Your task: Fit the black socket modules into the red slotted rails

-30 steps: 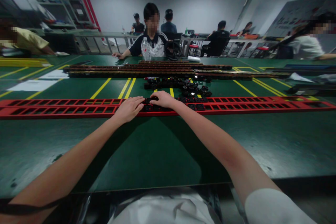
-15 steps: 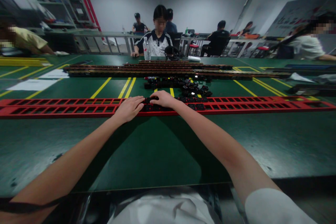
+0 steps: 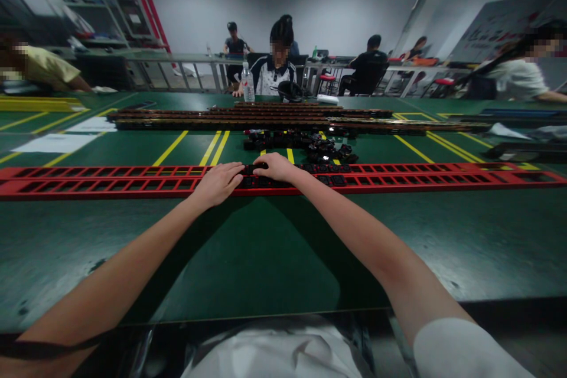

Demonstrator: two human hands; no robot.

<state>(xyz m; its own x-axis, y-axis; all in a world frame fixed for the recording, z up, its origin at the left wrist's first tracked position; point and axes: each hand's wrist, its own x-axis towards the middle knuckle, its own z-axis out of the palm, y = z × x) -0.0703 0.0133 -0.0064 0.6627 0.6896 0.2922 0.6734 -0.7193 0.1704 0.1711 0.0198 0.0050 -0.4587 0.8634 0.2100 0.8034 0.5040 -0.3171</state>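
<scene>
A long red frame (image 3: pixel 133 188) with two rows of slots lies across the green table. Small black parts (image 3: pixel 335 179) fill several slots right of the middle. My left hand (image 3: pixel 218 183) rests on the frame with its fingers stretched to the right, beside the black parts. On the far row, my right hand (image 3: pixel 277 166) has its thumb and fingers curled round a black part (image 3: pixel 260 166). Behind the frame lies a loose pile of black parts (image 3: pixel 325 147).
Long dark strips (image 3: pixel 248 120) lie across the table farther back. White sheets (image 3: pixel 55 143) are at the left, a bottle (image 3: pixel 247 84) stands behind the strips, and a person (image 3: pixel 279 65) sits opposite. Other people are at both sides and farther back.
The person opposite has shifted to the right and leans lower. My two hands have stayed in place.
</scene>
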